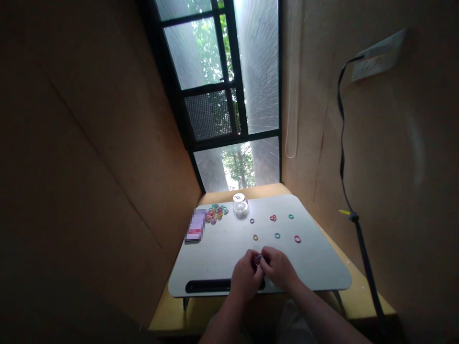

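Here are the hands, low in the centre of the frame, left hand [247,273] and right hand [278,268] curled nearly closed, fingertips together, pinching a small bluish band [260,257] between them. Just above lie loose rings, with an orange ring [255,237], a blue ring [277,235] and a pink ring [297,239] nearest, while farther up and left sit a clear jar [240,209], a colourful pile of rings [215,214] and a phone [195,226].

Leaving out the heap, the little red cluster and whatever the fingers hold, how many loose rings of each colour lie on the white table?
Dark ring: 1
Green ring: 1
Orange ring: 1
Blue ring: 1
Pink ring: 1
Total: 5
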